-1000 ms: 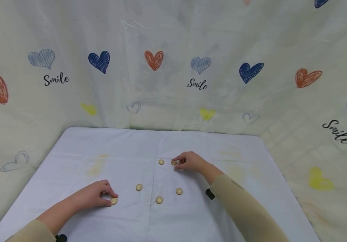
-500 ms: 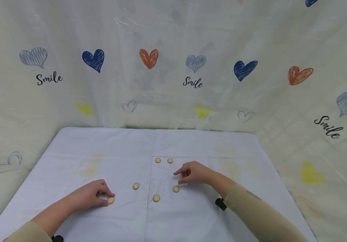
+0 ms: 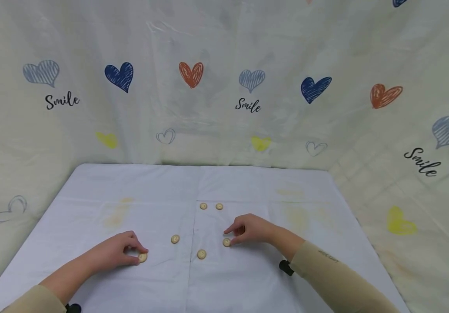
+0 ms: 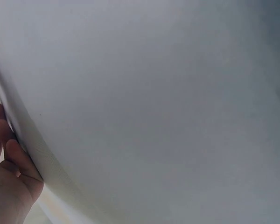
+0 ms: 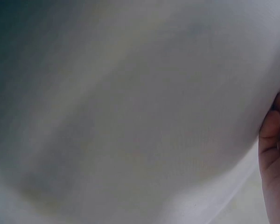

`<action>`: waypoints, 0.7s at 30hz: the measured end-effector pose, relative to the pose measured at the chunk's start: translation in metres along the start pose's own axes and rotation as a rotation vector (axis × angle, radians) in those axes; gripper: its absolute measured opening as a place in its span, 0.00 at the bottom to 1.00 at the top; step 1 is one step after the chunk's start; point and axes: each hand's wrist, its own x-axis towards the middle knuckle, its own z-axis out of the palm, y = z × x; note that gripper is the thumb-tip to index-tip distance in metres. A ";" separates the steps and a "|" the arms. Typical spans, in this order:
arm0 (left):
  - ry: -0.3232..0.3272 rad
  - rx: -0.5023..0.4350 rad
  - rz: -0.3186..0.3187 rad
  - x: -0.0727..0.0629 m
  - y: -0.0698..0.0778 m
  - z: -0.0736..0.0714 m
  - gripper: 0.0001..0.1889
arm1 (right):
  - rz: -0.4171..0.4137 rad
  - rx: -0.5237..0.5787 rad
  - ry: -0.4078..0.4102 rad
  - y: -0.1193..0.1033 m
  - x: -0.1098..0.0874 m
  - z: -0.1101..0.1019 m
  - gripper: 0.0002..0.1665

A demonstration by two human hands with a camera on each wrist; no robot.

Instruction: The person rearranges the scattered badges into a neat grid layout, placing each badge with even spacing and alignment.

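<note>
My left hand pinches a round, pale wooden button between thumb and index finger, low over the left part of the white cloth. On the right, my right hand is over a second wooden button. Its thumb tip lies right at that button's edge, while the index finger is spread apart from the thumb, above the button in the head view. Curled fingers of the left hand show at the edge of the left wrist view, and those of the right hand in the right wrist view; neither wrist view shows a button.
More wooden buttons lie on the white tablecloth: two at the back, a left one and a right one, plus one in the middle and one nearer. A curtain printed with hearts hangs behind the table.
My right hand has let go of the back right button and come nearer, to the button at the right. The left hand keeps its pinch. The head view has shifted slightly.
</note>
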 end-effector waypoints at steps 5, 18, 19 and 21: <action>-0.010 -0.013 -0.008 0.000 0.002 -0.001 0.13 | -0.006 -0.067 -0.012 -0.002 0.002 0.001 0.17; 0.002 -0.009 0.003 0.000 0.001 0.001 0.12 | -0.042 -0.190 -0.050 -0.006 0.005 0.008 0.16; 0.002 -0.009 0.002 0.000 0.001 0.001 0.12 | -0.044 -0.200 -0.049 -0.005 0.005 0.007 0.16; 0.003 -0.010 0.005 -0.001 0.003 0.000 0.13 | -0.057 -0.214 -0.051 -0.006 0.005 0.007 0.15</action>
